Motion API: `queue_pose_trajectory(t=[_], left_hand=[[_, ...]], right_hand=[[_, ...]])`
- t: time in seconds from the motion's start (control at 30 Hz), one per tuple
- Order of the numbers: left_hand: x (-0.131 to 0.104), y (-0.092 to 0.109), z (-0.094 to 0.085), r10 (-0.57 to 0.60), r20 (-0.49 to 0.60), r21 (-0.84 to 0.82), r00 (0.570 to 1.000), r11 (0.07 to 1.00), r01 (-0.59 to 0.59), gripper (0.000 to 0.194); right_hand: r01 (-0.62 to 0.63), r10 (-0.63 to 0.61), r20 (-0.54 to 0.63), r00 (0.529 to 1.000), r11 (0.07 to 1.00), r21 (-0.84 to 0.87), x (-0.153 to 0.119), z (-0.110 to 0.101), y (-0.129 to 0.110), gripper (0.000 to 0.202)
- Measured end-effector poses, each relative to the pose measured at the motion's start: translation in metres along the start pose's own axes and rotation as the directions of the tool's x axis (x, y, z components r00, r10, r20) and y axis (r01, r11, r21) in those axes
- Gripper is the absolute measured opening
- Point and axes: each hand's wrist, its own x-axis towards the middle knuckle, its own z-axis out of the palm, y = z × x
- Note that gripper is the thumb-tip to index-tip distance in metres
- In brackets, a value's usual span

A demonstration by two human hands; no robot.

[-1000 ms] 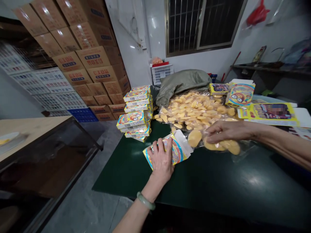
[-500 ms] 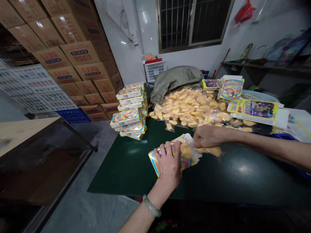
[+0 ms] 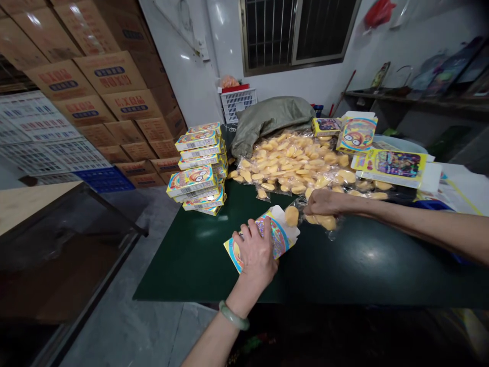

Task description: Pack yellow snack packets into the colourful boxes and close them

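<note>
My left hand [image 3: 256,252] is closed over a yellow and blue printed carton [image 3: 280,237], which lies tilted on the dark green table. The carton's open end, with white flaps, faces right. My right hand [image 3: 324,202] is pinched on clear-wrapped yellow snack packets [image 3: 324,221]; one round yellow piece [image 3: 291,216] in wrapping hangs at the carton's mouth. My right fingertips are partly hidden by the wrapping. Behind my right hand spreads a heap of wrapped yellow snacks [image 3: 286,158].
A stack of filled-looking cartons [image 3: 196,181] stands at left on the green table [image 3: 183,265]. A grey-green sack [image 3: 271,120] lies behind the heap. More open cartons [image 3: 399,167] lie at right. Brown shipping boxes [image 3: 110,76] are piled beyond, and a wooden table [image 3: 38,204] stands at far left.
The view has shifted slightly. The carton under my left hand has moved a little left, away from my right hand, and the round piece now shows outside its mouth.
</note>
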Motion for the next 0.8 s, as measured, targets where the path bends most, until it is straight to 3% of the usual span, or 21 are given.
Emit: queue_pose_trajectory(t=[0.13,0.3,0.5,0.63,0.7,0.8], left_hand=[[0.006,0.001,-0.001,-0.007,0.037,-0.003,0.999,1.0,0.007,0.093],[0.007,0.004,0.004,0.057,0.013,-0.003,0.998,0.998,-0.057,0.095],[0.001,0.002,0.009,0.161,-0.088,-0.117,0.983,0.978,-0.171,0.098],[-0.005,-0.007,0.011,0.144,-0.147,-0.19,0.979,0.967,-0.171,0.099],[-0.006,-0.011,0.011,0.109,-0.162,-0.194,0.981,0.971,-0.14,0.098],[-0.008,-0.016,0.01,0.053,-0.196,-0.217,0.979,0.971,-0.096,0.096]], right_hand=[[-0.072,0.072,-0.012,0.997,0.996,-0.048,-0.001,0.005,0.001,0.026],[-0.138,0.141,0.108,0.984,0.99,-0.029,-0.006,0.013,-0.004,0.025],[-0.038,0.034,0.25,0.968,0.999,0.008,0.001,0.003,-0.009,0.025],[0.086,-0.074,0.297,0.952,0.996,-0.03,0.01,-0.003,-0.015,0.027],[0.083,-0.061,0.287,0.956,0.994,-0.064,0.012,0.001,-0.021,0.028],[0.1,-0.091,0.141,0.986,0.993,-0.056,0.011,0.009,-0.03,0.025]])
